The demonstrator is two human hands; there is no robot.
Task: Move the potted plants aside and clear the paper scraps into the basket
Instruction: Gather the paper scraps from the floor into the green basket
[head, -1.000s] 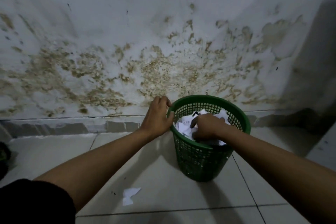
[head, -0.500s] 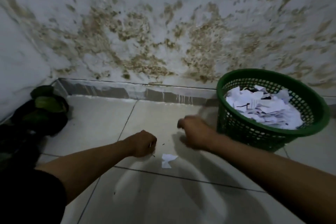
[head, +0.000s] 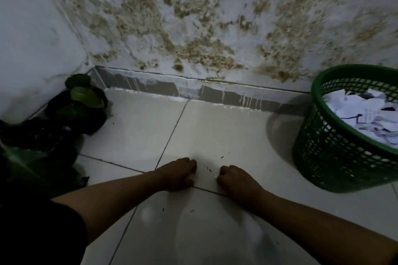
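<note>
**Both fists down on the tile, basket off to the right**

Since half a sec ago both hands have dropped closer together on the floor, and the white paper scrap that lay between them is gone from sight; the view has swung left too, so the basket now sits partly cut off at the right edge.

Left hand rests knuckles-up on the tile, fingers curled under; can't tell if it holds anything. Right hand is curled the same way, w/ a tiny white speck showing at its fingertips, too small to say whether it's paper or actually pinched. Hands are near each other but apart, a few dark crumbs on the tile between them.

Green plastic lattice basket stands on the floor well right of the hands, close to the wall, heaped w/ white paper scraps. Some scraps carry dark print or scribble, not readable.

Potted plants are bunched in the left corner against the skirting, dark pots, broad green leaves, more foliage running down the left edge; well apart from the hands.

Around: pale floor tiles w/ dark grout lines, grey skirting, white wall blotched brown w/ damp stains. Dark sleeve bottom left. Nothing lies between hands and basket but bare tile and the basket's shadow.
</note>
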